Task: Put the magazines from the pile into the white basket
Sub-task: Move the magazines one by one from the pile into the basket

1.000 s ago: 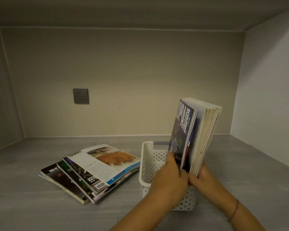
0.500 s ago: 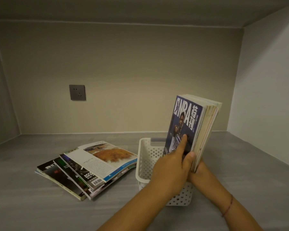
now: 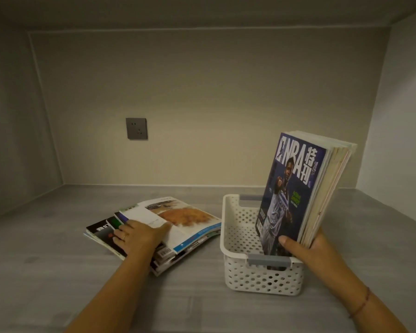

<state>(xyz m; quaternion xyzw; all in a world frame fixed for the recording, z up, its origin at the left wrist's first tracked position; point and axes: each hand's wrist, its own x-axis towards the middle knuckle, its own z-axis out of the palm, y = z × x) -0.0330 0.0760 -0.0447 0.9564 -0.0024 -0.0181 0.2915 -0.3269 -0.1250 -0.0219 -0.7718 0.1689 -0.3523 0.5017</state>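
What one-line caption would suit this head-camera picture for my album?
Right hand holds upright magazines in the white basket while the left hand rests on the pile beside it.

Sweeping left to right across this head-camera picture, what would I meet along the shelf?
pile of magazines, with the left hand resting on it → white basket → upright magazines standing in the basket, gripped by the right hand

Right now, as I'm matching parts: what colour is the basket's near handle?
Grey handle on a white basket, head view.
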